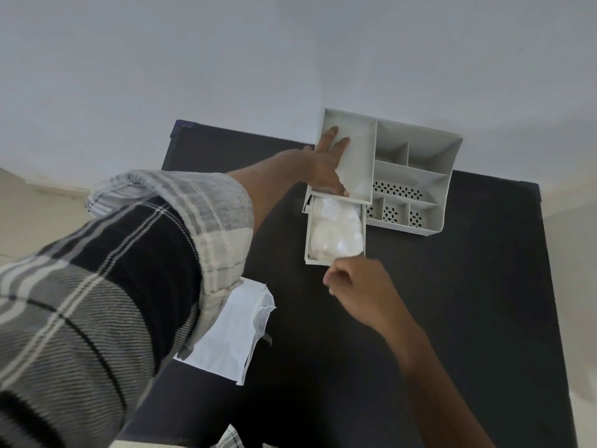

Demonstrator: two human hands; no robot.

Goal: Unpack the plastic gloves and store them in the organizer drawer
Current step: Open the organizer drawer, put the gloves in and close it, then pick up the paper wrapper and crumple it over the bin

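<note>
A grey plastic organizer (pixel 420 156) with several compartments stands at the far side of the black table. Its drawer (pixel 308 240) is pulled out toward me and holds a crumpled bundle of clear plastic gloves (pixel 336 231). My left hand (pixel 326 163) lies flat on the organizer's left top compartment, fingers spread, pressing on it. My right hand (pixel 358 286) is at the drawer's front edge with fingers curled, touching the front wall near its right corner. An empty torn white package (pixel 232 331) lies on the table, partly under my left sleeve.
The black table (pixel 468 302) ends at the right and far sides, with a pale wall behind it. My checked left sleeve (pixel 113 286) covers the table's left part.
</note>
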